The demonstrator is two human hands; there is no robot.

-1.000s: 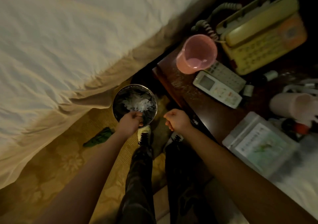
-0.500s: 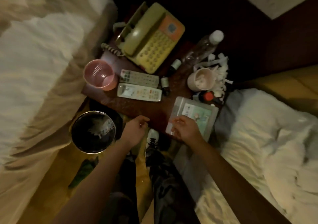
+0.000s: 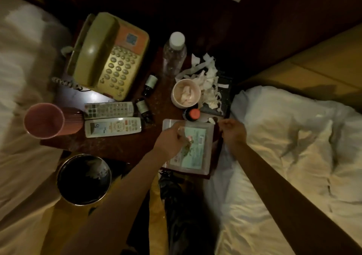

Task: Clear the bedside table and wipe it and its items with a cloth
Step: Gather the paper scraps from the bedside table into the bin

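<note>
The table (image 3: 121, 147) is crowded, and the item nearest both hands is the clear case (image 3: 193, 150) with a green printed card inside, lying flat at the table's near right corner, at about 5 o'clock from the table's centre. Its long axis runs roughly from 12 to 6 o'clock, toward the person. The left hand (image 3: 170, 139) is placed over the case's upper left part, fingers loosely bent and pointing toward 2 o'clock; whether they press on the lid or only hover cannot be told, and nothing is seen to be held. The right hand (image 3: 233, 132) is set just beside the case's upper right corner, at 3 o'clock from the left hand, with fingers curled inward; nothing is seen in it, though the fingertips are turned away from the camera.

The case thus lies between the two hands, the left one over it and the right one at its edge. A lift from both short sides is judged the likely next move, with the bed (image 3: 284, 156) at 3 o'clock as the nearest place to set it down.

Other items wait farther off: the phone (image 3: 109, 58) at 11 o'clock, two remotes (image 3: 112, 126) at 9 o'clock, the pink cup (image 3: 45, 120) on its side at the left edge, the bottle (image 3: 174, 56) at 12 o'clock, and paper scraps (image 3: 205, 74) around a cup (image 3: 186, 94) at 1 o'clock. The bin (image 3: 84, 180) stands on the floor at 7 o'clock.
</note>
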